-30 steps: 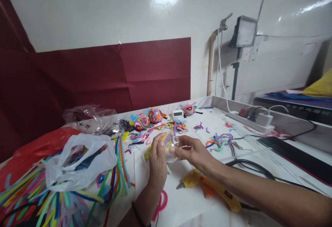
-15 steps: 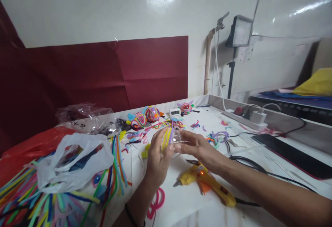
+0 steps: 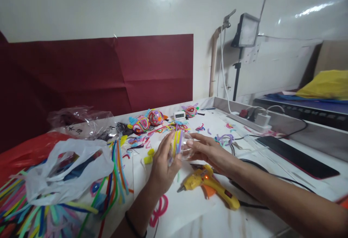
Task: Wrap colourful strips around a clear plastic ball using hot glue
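Between my two hands is a clear plastic ball [image 3: 186, 152] with yellow and purple pipe cleaners [image 3: 177, 144] wrapped round its left part. My left hand [image 3: 163, 163] is closed round the wrapped side, thumb toward me. The fingers of my right hand [image 3: 208, 151] grip the bare clear side, with the thumb on top. Below my right hand lies a yellow glue gun [image 3: 209, 183] with a lit red light, its nozzle pointing left. Pink pipe cleaner loops [image 3: 159, 209] lie on the white table near my left forearm.
Several pipe-cleaner-covered fish [image 3: 141, 123] and a small white timer [image 3: 179, 115] stand at the back. A white plastic bag [image 3: 67, 169] lies on many loose pipe cleaners [image 3: 51, 216] at left. On the right are a black phone [image 3: 297, 156], a power strip [image 3: 251, 122] and cables.
The ball has turned a little in my hands, showing more of its clear side. My right thumb has shifted on it. The whole view has moved slightly.
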Available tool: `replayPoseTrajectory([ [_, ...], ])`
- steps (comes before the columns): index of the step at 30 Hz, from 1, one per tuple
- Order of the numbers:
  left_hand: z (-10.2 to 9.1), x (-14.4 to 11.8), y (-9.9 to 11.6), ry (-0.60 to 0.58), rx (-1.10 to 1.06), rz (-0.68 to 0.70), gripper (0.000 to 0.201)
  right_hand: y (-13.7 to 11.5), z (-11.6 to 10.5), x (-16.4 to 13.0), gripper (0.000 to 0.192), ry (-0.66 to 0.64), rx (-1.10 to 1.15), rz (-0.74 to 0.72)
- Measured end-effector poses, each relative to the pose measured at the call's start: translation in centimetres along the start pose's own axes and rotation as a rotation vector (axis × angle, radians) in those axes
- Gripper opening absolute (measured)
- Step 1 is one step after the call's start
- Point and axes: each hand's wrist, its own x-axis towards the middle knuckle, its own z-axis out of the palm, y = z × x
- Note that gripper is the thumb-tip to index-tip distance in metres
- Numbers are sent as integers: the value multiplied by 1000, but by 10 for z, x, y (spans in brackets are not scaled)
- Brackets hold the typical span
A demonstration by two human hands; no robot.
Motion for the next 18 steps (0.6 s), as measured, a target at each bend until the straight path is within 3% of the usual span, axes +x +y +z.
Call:
replayPoseTrajectory([
  [7, -1, 2, 2, -37, -51, -58, 56, -3, 2, -1, 39, 16, -1, 105],
  [18, 1, -1, -1, -96, -204, -154, 64, -3, 0, -2, 45, 52, -14, 150],
])
